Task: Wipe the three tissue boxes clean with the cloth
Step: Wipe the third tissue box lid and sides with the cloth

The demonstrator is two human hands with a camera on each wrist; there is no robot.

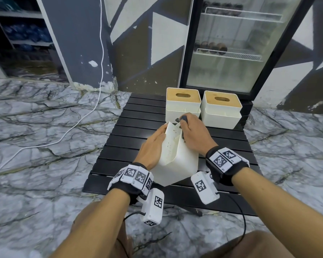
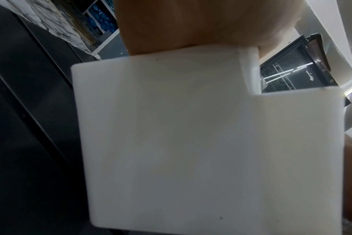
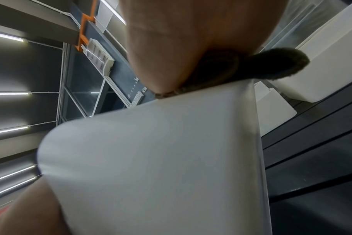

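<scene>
Both forearms are bare, and each wrist wears a black band (image 1: 225, 171) ringed with white blocks printed with black square code markers. A white boxy camera housing (image 1: 153, 205) with the same kind of markers hangs below the left hand (image 1: 153, 146), another (image 1: 205, 187) below the right hand (image 1: 195, 132), each trailing a thin black cable. Brown shorts cover the thighs.

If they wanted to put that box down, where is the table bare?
Bare slats lie left of the tilted box and the left hand, out to the black table edge. It is crowded at the back right, where two lidded boxes stand.
</scene>
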